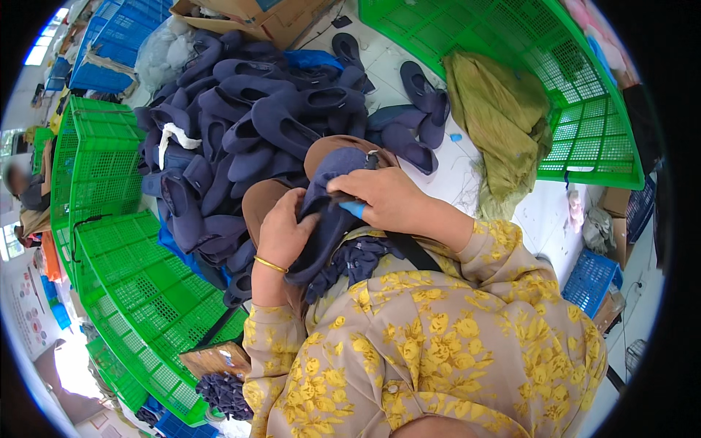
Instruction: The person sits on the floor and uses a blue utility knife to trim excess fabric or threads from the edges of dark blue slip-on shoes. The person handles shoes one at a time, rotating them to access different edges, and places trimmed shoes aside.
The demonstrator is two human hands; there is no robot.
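Observation:
Over my lap I hold a navy fabric slip-on shoe. My left hand is closed on its side, thumb at the opening, with a gold bangle on the wrist. Across the shoe's upper part, my right hand is closed round a small dark tool, mostly hidden by the fingers; its kind cannot be made out. A bright blue wrap shows at one right finger. Dark navy scraps of cloth lie on my lap, close under the shoe.
A large heap of navy shoes spreads ahead and left, with a white strip on it. Green plastic crates stand left, another green crate far right. An olive cloth lies beside several loose shoes. A cardboard box stands behind.

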